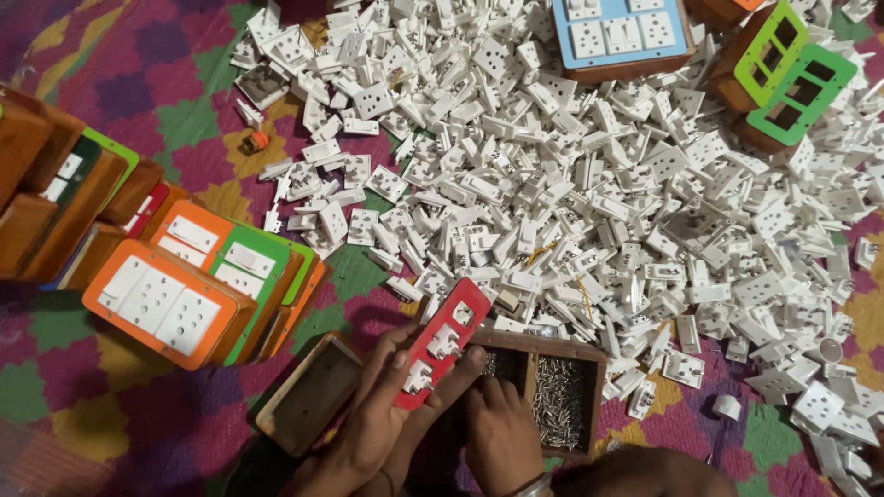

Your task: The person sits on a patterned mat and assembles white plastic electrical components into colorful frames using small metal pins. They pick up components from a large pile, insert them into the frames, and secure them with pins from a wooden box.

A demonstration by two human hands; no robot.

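My left hand (368, 419) holds a red faceplate (444, 341) tilted upright, with white socket parts fitted into its openings. The thumb rests on the plate's lower end. My right hand (500, 433) lies just right of the plate, its fingers reaching into a wooden box (594, 368) of small metal screws. Whether the fingertips hold a screw is hidden. An empty wooden box (308, 396) lies by my left hand.
A large heap of loose white sockets and switches (589, 184) covers the patterned mat (92, 405). Finished boards with orange and green plates (184, 294) stack at left. A blue-plate board (622, 37) and green frames (783, 78) lie at the top.
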